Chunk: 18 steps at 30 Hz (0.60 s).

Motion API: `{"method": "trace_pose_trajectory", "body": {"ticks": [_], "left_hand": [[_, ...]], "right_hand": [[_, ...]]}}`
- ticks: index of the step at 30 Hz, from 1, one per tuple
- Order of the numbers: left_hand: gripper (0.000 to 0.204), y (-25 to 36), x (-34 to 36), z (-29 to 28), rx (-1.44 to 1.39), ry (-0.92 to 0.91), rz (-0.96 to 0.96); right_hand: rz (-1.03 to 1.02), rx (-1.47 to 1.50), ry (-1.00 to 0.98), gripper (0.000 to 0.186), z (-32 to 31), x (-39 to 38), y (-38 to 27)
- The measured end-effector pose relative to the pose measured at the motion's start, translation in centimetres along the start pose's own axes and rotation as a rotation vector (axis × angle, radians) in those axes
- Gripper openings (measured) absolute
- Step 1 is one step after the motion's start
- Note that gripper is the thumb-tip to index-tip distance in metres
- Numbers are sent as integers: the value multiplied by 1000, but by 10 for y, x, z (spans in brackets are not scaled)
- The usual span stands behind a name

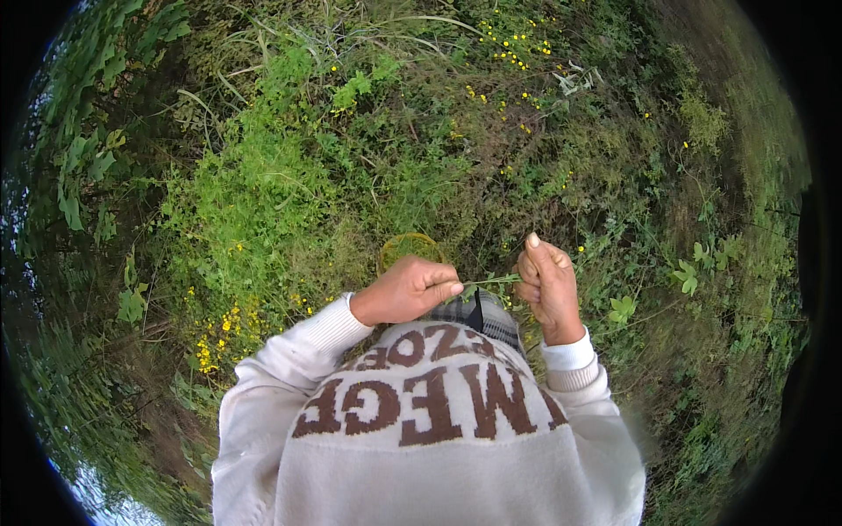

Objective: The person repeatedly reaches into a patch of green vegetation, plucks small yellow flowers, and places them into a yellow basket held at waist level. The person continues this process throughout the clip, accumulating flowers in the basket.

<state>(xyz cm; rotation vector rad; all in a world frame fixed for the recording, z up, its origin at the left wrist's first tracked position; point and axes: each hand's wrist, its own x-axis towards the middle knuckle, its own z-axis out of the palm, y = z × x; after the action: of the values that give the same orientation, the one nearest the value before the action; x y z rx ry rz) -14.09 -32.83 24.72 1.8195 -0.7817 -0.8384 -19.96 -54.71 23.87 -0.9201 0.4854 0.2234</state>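
My left hand (405, 289) is closed, with its thumb and fingers pinching one end of a thin green plant stem (493, 281). The stem stretches across to my right hand (550, 282), whose curled fingers close on its other end, thumb pointing up. Small leaves show along the stem between the two hands. Just beyond my left hand is a round yellow basket (409, 237), its near side hidden by that hand. What the basket holds is too dim to make out.
Dense green weeds (263, 180) surround me. Yellow flowers (224, 336) grow low at the left, and more yellow blossoms (517, 48) stand at the far right. Broad-leaved plants (687, 276) grow on the right, and a leafy tree (88, 167) rises at the left edge.
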Motion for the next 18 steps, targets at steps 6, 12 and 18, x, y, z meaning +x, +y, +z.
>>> {"method": "trace_pose_trajectory", "body": {"ticks": [6, 12, 18], "left_hand": [[34, -14, -29, -27, -181, 217, -230], [27, -25, -13, -21, -396, 362, -118], [28, -20, 0, -6, -106, 454, -116]], "right_hand": [[-341, 35, 444, 42, -21, -2, -66], [-403, -429, -84, 19, 3, 14, 1], [-511, -488, -240, 20, 48, 39, 37]]}}
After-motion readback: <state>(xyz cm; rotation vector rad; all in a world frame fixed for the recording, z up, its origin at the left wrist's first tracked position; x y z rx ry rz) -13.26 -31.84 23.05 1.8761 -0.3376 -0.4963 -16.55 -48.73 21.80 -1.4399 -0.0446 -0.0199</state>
